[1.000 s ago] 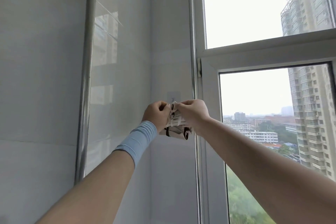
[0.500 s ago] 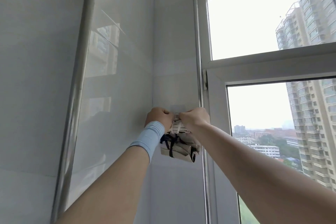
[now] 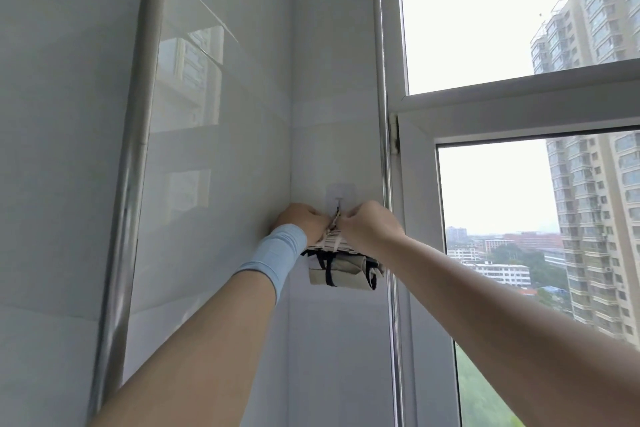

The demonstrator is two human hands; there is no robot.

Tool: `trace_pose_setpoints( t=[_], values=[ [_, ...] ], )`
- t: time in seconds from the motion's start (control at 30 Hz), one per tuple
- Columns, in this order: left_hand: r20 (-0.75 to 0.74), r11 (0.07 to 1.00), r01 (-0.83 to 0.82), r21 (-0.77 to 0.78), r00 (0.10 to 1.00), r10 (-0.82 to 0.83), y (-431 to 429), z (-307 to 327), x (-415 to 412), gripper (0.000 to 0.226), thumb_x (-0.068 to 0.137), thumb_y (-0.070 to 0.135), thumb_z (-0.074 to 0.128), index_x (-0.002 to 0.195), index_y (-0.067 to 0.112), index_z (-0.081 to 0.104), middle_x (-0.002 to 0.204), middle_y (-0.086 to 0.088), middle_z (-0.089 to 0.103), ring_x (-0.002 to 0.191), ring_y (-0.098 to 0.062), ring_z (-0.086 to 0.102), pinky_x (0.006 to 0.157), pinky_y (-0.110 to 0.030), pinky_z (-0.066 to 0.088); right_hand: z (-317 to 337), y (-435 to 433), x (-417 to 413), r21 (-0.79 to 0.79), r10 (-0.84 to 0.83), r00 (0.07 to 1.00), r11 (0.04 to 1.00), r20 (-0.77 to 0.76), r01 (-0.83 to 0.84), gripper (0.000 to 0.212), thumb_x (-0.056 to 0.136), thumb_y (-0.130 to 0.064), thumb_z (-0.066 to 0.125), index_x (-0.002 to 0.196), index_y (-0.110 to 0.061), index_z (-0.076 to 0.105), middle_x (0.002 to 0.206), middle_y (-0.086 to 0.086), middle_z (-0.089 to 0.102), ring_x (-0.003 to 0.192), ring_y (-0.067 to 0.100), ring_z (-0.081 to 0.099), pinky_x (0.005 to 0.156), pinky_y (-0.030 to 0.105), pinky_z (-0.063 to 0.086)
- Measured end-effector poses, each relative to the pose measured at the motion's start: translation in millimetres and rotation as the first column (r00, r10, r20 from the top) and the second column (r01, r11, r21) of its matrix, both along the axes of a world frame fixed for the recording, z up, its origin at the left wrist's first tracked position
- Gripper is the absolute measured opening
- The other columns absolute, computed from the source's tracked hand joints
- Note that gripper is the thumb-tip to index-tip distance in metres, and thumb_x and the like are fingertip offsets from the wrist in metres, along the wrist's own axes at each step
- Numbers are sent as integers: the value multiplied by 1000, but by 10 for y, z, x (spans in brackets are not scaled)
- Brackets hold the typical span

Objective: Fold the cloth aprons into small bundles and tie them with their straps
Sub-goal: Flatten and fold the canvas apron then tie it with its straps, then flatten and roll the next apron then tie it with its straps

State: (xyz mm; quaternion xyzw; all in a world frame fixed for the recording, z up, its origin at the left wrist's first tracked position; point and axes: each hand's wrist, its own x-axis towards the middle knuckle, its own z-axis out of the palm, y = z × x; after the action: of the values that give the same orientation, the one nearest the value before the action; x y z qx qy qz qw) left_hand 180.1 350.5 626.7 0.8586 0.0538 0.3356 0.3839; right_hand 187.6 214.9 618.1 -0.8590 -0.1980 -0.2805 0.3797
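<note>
Glossy tiled wall on the left, window frame on the right, metal pipe running up along the wall. Both arms raised into the corner. Left hand, blue wristband on the wrist, curled tight on the strap; right hand same, knuckles nearly meeting. Folded apron bundle just below both hands, against the wall, wrapped in dark ties. Strap up at the small clear hook between the fists.
</note>
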Motion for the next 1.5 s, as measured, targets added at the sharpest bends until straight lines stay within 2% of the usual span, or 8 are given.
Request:
trace_pose_setpoints(
  t=[0.23, 0.37, 0.43, 0.6, 0.77, 1.0, 1.17, 1.5],
  values=[
    [76, 976, -124, 181, 991, 112, -17, -94, -192, 26, 85, 34, 58, 64, 18, 60, 66, -4, 60, 61, -25, 50, 58, -25, 40, -211, -119, -152, -192, 163, 979, 972, 122, -138, 25, 94, -41, 49, 105, -25, 65, 96, -1, 56, 93, 22, 53, 74, 31, 44],
    [364, 913, -206, 352, 929, 70, 22, -173, -344, 17, 89, 21, 56, 87, 11, 71, 92, -5, 67, 83, -26, 60, 74, -33, 50, -169, -92, -221, -245, 138, 987, 963, 80, -115, 24, 94, -32, 45, 76, -20, 54, 76, -1, 56, 77, 24, 51, 60, 32, 39],
    [305, 890, -155, 428, 952, 19, 40, -220, -388, 21, 91, 24, 53, 87, 11, 69, 91, -6, 66, 84, -27, 60, 76, -37, 52, -166, -62, -209, -263, 110, 991, 961, 76, -86, 25, 93, -34, 42, 72, -22, 46, 78, 0, 55, 80, 24, 51, 60, 33, 39],
    [176, 834, -127, 538, 984, 36, 119, -344, -474, 29, 94, 39, 42, 103, 26, 67, 103, 3, 68, 91, -24, 63, 82, -37, 53, -248, -41, -171, -309, 44, 991, 951, 130, -2, 42, 95, -45, 38, 128, -22, 50, 125, 7, 50, 116, 32, 51, 90, 40, 45],
    [151, 842, -103, 530, 988, 26, 127, -381, -573, 41, 96, 40, 45, 133, 25, 55, 128, -1, 62, 116, -25, 57, 95, -38, 48, -213, -172, -224, -239, 111, 982, 968, 154, -73, 55, 97, -45, 42, 147, -24, 36, 141, 7, 45, 132, 30, 41, 106, 44, 38],
    [471, 863, -224, 452, 882, -18, -217, -585, -980, 5, 89, 28, 50, 91, 29, 55, 82, 12, 57, 83, -13, 52, 69, -30, 46, -408, -527, -549, 18, 72, 923, 996, 378, -85, 26, 95, -33, 47, 119, -30, 58, 120, -2, 54, 109, 18, 55, 87, 34, 45],
    [306, 878, -81, 472, 949, -77, -648, -1231, -1153, 8, 88, 32, 51, 87, 26, 55, 76, 10, 59, 69, -15, 56, 60, -26, 41, -1255, -785, -836, 50, 77, 943, 994, 325, -99, 14, 91, -28, 49, 89, -27, 63, 96, -10, 64, 82, 17, 60, 71, 32, 49],
    [-170, 915, 171, 365, 979, -115, -1189, -3346, -1366, 13, 87, 38, 52, 87, 28, 60, 79, 9, 63, 74, -19, 61, 70, -30, 51, -3474, -1431, -1039, -230, 37, 974, 969, -223, -90, 26, 88, -35, 45, 94, -26, 69, 93, -4, 71, 88, 22, 65, 76, 39, 55]
  ],
)
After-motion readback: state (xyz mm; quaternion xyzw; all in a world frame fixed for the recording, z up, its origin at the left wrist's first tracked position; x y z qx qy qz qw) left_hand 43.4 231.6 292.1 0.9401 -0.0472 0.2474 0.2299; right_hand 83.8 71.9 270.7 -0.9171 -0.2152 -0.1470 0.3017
